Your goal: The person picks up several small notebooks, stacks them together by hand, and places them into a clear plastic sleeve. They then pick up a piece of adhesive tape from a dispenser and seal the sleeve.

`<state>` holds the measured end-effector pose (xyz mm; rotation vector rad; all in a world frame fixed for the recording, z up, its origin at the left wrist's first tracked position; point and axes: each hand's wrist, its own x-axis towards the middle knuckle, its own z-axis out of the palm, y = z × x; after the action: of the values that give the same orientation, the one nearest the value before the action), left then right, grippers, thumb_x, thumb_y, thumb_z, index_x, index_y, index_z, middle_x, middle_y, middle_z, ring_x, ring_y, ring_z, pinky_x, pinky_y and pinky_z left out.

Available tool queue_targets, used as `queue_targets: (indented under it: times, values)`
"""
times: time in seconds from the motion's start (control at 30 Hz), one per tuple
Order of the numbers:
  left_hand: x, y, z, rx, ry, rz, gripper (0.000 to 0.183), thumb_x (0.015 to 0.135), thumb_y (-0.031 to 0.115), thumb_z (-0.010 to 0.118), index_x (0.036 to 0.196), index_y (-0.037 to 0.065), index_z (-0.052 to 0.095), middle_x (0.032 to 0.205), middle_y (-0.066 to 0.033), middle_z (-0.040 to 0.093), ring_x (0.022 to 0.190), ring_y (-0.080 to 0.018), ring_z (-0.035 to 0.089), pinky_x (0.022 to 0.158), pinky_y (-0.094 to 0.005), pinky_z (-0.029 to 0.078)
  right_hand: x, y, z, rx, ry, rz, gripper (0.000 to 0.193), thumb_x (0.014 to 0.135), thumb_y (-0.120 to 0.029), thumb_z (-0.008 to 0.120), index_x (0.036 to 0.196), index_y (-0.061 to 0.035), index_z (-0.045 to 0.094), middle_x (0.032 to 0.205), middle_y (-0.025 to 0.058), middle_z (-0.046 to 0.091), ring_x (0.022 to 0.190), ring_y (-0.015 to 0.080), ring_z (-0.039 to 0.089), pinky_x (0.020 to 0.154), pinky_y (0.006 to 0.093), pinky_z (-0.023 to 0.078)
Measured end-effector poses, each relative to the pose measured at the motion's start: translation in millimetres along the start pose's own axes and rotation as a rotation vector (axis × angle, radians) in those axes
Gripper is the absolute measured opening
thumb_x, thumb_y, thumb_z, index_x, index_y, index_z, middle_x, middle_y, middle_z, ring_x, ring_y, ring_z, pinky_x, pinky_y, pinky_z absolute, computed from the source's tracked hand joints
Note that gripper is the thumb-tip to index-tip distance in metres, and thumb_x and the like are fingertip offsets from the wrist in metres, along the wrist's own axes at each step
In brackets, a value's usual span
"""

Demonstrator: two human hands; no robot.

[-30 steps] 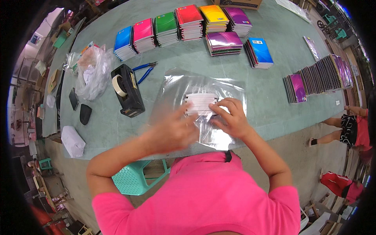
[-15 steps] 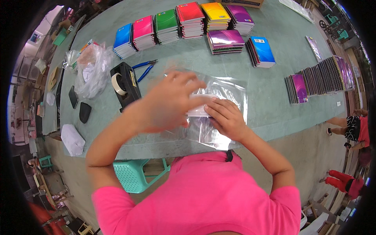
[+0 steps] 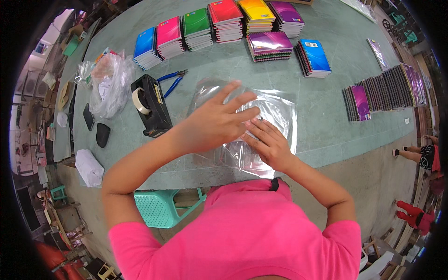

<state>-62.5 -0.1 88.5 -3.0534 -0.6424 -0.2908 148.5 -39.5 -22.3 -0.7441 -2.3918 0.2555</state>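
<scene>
Clear plastic bags (image 3: 287, 112) lie on the green table in front of me. My left hand (image 3: 212, 121) is over them, its fingers spread apart, with nothing visible in it. My right hand (image 3: 273, 147) rests on the plastic, fingers stretched out, its fingertips close beside the left hand's fingers. A small white piece lies under the hands and is almost wholly hidden now. Left of my left hand stands a black tape dispenser (image 3: 157, 112) with a roll of tape, and blue-handled cutting pliers (image 3: 173, 86) lie just beyond it.
Stacks of spiral notebooks in several colours, such as the green stack (image 3: 197, 29), line the far side. A long row of bound notebooks (image 3: 385, 93) stands at the right. A crumpled plastic bag (image 3: 114, 88) and a black pouch (image 3: 102, 134) lie at the left. A green stool (image 3: 156, 210) stands below the edge.
My left hand has shifted slightly right, its fingers now spread more widely and less blurred. The white piece under the hands is now mostly covered. My right hand stays almost in place.
</scene>
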Motion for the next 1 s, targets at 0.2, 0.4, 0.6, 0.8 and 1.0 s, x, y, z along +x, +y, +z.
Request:
queue_targets:
  times: [0.2,0.4,0.6,0.8,1.0]
  values:
    - [22,-2,17,-0.023,-0.052,0.010,0.016,0.064,0.019,0.063,0.074,0.008,0.068,0.114,-0.0062,0.054,0.118,-0.0281,0.041,0.106,-0.0521,0.023,-4,-1,6,0.125,0.057,0.069,0.037,0.072,-0.004,0.056,0.109,-0.0080,0.057,0.125,0.0130,0.051,0.121,0.0296,0.046,0.098,0.0458,0.038]
    - [20,-3,-16,0.189,-0.217,-0.158,0.018,0.066,0.017,0.064,0.081,0.007,0.068,0.111,-0.0093,0.056,0.116,-0.0268,0.044,0.105,-0.0484,0.025,-2,-5,1,0.028,0.007,0.038,0.037,0.071,-0.005,0.057,0.107,-0.0117,0.059,0.123,0.0112,0.051,0.122,0.0308,0.044,0.100,0.0482,0.034]
    - [-9,-11,6,-0.649,0.135,-0.588,0.028,0.066,0.010,0.072,0.092,0.005,0.063,0.107,-0.0082,0.059,0.099,-0.0226,0.056,0.088,-0.0385,0.042,1,-7,-2,-0.103,0.143,0.042,0.034,0.068,-0.009,0.064,0.102,-0.0139,0.063,0.107,0.0042,0.055,0.102,0.0264,0.048,0.090,0.0445,0.037]
    - [-28,4,13,-1.283,0.628,-0.885,0.031,0.062,0.006,0.074,0.092,0.006,0.065,0.092,-0.0077,0.064,0.096,-0.0230,0.057,0.083,-0.0304,0.045,7,-1,-3,0.000,0.140,0.010,0.038,0.064,-0.006,0.068,0.100,-0.0149,0.063,0.094,0.0001,0.055,0.089,0.0238,0.050,0.078,0.0349,0.040]
    - [-60,46,57,-0.235,0.363,-0.658,0.035,0.062,0.004,0.073,0.095,0.011,0.065,0.110,-0.0099,0.058,0.109,-0.0314,0.050,0.096,-0.0429,0.037,14,0,-4,0.114,0.111,0.042,0.039,0.060,-0.003,0.073,0.096,-0.0142,0.063,0.092,0.0014,0.055,0.087,0.0259,0.049,0.076,0.0358,0.041]
